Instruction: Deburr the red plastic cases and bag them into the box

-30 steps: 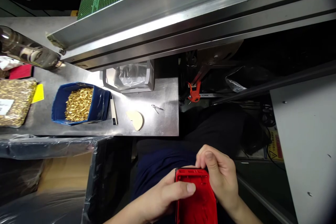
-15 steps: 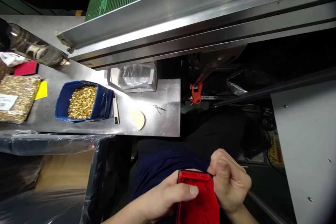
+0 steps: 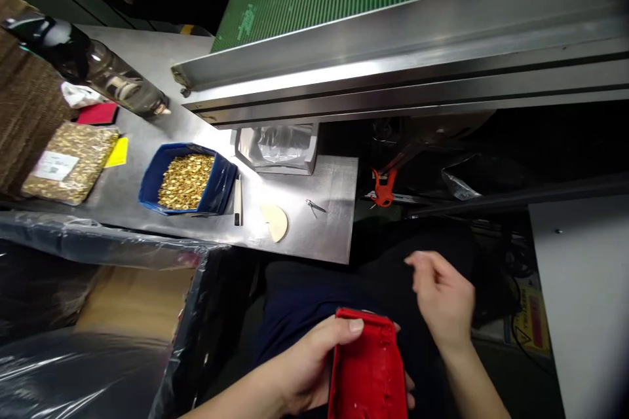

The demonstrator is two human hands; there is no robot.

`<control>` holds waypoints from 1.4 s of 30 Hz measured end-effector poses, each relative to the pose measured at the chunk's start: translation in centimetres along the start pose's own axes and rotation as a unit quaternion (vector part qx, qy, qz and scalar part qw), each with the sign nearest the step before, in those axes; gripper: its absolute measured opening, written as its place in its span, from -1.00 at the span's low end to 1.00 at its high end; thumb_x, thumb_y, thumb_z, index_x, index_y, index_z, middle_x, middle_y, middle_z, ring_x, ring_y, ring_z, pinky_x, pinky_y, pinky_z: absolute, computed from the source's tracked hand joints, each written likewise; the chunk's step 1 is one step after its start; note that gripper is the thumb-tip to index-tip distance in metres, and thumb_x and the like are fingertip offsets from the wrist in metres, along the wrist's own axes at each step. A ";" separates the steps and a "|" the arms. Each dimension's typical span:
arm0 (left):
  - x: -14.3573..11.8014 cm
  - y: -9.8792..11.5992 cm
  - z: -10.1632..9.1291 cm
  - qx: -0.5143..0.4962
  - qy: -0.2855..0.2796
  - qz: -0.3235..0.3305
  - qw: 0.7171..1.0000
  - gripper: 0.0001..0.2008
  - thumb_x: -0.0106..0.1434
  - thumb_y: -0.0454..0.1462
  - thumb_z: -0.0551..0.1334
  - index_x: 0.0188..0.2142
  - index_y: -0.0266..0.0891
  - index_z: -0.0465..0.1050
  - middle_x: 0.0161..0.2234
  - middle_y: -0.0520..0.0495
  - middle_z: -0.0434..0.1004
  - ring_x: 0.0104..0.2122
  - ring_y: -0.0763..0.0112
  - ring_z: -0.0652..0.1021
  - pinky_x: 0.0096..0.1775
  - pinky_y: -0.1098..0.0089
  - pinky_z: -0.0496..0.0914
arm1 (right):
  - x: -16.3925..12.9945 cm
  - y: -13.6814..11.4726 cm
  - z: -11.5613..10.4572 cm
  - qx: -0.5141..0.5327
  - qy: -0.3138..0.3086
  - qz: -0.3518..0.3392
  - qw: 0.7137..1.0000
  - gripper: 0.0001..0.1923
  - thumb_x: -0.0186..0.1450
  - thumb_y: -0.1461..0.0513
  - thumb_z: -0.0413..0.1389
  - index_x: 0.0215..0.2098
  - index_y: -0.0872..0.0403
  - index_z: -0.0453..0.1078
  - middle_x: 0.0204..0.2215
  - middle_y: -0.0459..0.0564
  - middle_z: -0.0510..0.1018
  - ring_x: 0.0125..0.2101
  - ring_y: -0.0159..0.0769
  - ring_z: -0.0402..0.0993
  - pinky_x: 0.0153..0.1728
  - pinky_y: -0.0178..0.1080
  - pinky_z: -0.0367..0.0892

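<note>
Through the feed I saw the left hand [image 3: 309, 360] wrapped around the red shell [image 3: 368, 373], its thumb pressed on the upper rim and its fingertips showing past the far side. The shell was off the steel table [image 3: 339, 236], below and to the right of the blue bin [image 3: 223, 183]. Farther right of the bin, apart from the shell, I had the right hand [image 3: 445, 304] in view, fingers curled in; I could not tell whether they pinched anything. Gold pieces [image 3: 187, 180] lay inside the bin. Just right of it I made out a slim white tool [image 3: 238, 200], then a cream half-disc [image 3: 276, 222].
</note>
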State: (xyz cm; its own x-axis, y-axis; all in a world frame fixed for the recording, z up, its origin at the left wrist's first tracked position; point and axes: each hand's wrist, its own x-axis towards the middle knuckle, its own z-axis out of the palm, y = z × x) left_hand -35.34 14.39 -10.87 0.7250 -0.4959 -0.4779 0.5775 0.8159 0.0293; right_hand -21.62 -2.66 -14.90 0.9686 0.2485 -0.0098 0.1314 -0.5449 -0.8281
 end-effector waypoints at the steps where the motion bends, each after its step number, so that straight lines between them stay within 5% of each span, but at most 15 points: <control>1: 0.0 -0.1 0.0 0.006 -0.008 0.005 1.000 -0.26 0.24 0.13 0.31 0.22 -0.35 0.40 -0.07 -0.48 0.67 -0.10 -0.05 0.70 -0.02 0.10 0.50 | 1.3 -0.3 1.5 -0.027 -0.061 -0.004 0.998 -0.74 0.46 0.08 0.09 -0.19 0.06 0.54 -0.43 -0.04 0.59 -0.51 -0.32 0.50 -0.48 -0.30 0.38; 4: -0.2 -0.1 0.0 0.017 -0.039 0.032 0.999 -0.18 0.16 0.18 0.39 0.22 -0.29 0.39 0.06 -0.51 0.60 -0.04 -0.10 0.67 0.01 0.04 0.48 | 5.2 -2.1 7.6 -0.118 -0.185 -0.087 0.972 -0.79 0.47 0.12 0.06 -0.06 0.04 0.46 -0.16 0.04 0.58 -0.20 -0.23 0.56 -0.16 -0.23 0.46; 7: -0.7 0.2 0.0 0.012 -0.064 0.049 0.997 -0.14 0.08 0.17 0.46 0.23 -0.27 0.39 0.20 -0.51 0.47 0.09 -0.17 0.60 0.10 -0.01 0.43 | 7.7 -4.0 13.5 -0.157 -0.211 -0.120 0.957 -0.74 0.42 0.10 0.15 0.00 0.04 0.41 -0.04 0.13 0.52 0.00 -0.05 0.47 -0.01 -0.10 0.40; 11: -1.6 0.6 -0.3 0.011 -0.057 0.058 0.997 -0.04 -0.06 0.05 0.59 0.25 -0.27 0.37 0.25 -0.48 0.43 0.16 -0.26 0.54 0.12 0.00 0.43 | 8.2 -5.0 16.6 -0.177 -0.230 -0.122 0.949 -0.80 0.41 0.17 0.14 -0.05 0.09 0.41 -0.04 0.20 0.50 0.01 0.03 0.42 0.01 -0.02 0.34; 17: -1.7 0.4 -0.5 0.004 -0.039 0.058 0.998 -0.05 -0.08 -0.03 0.62 0.24 -0.33 0.40 0.19 -0.50 0.49 0.16 -0.25 0.53 0.12 0.00 0.44 | 6.0 -3.0 13.0 -0.152 -0.279 -0.099 0.943 -0.81 0.45 0.13 0.08 -0.03 0.01 0.39 -0.18 -0.01 0.56 -0.31 -0.27 0.50 -0.29 -0.26 0.32; 23: -1.2 0.3 -0.2 -0.001 0.000 0.048 0.999 -0.07 -0.09 -0.03 0.63 0.22 -0.31 0.42 0.10 -0.45 0.57 0.09 -0.15 0.59 0.07 0.07 0.47 | 4.8 -0.7 5.8 -0.064 -0.270 -0.016 0.960 -0.68 0.48 0.03 0.03 -0.01 0.08 0.43 -0.36 -0.05 0.56 -0.41 -0.33 0.52 -0.38 -0.32 0.42; 26: -0.9 0.4 0.0 0.013 0.017 0.041 0.999 -0.11 -0.09 -0.04 0.63 0.18 -0.34 0.46 0.02 -0.39 0.61 -0.01 0.00 0.63 0.00 0.21 0.48 | 2.9 -2.3 0.8 0.048 -0.221 0.035 0.974 -0.68 0.44 0.02 0.13 -0.01 0.07 0.44 -0.32 -0.02 0.59 -0.40 -0.32 0.56 -0.39 -0.32 0.49; 30: -0.2 0.7 0.5 0.036 0.010 0.041 0.998 -0.25 -0.04 0.00 0.60 0.05 -0.36 0.53 -0.10 -0.28 0.63 -0.13 0.20 0.64 -0.07 0.37 0.46 | -0.5 -5.9 -3.8 0.013 -0.259 -0.041 0.965 -0.83 0.38 0.15 0.24 -0.06 -0.03 0.49 -0.32 -0.07 0.58 -0.43 -0.35 0.50 -0.40 -0.34 0.47; 35: 0.5 0.8 1.3 0.024 -0.029 0.051 0.998 -0.42 0.05 -0.04 0.57 -0.03 -0.28 0.53 -0.08 -0.18 0.59 -0.03 0.23 0.59 0.03 0.39 0.38 | -2.4 -7.8 -3.7 -0.031 -0.312 -0.161 0.936 -0.76 0.44 0.28 0.14 0.06 -0.03 0.41 -0.38 -0.10 0.50 -0.42 -0.35 0.47 -0.35 -0.31 0.45; 42: 0.4 0.5 1.3 0.016 -0.001 0.061 0.998 -0.54 0.05 -0.12 0.58 -0.15 -0.26 0.51 -0.17 -0.10 0.55 -0.10 0.26 0.57 0.03 0.34 0.36 | -2.6 -7.2 -2.9 -0.053 -0.308 -0.191 0.931 -0.74 0.44 0.29 0.13 0.09 0.03 0.42 -0.33 -0.03 0.56 -0.35 -0.28 0.53 -0.28 -0.24 0.45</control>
State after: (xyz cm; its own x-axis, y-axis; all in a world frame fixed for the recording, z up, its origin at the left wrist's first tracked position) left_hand -34.24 14.23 -9.90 0.7911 -0.3941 -0.4677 0.4970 0.8599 0.1161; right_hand -24.44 -1.71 -7.28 0.5464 0.8344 -0.0726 0.4927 -0.3903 -0.7777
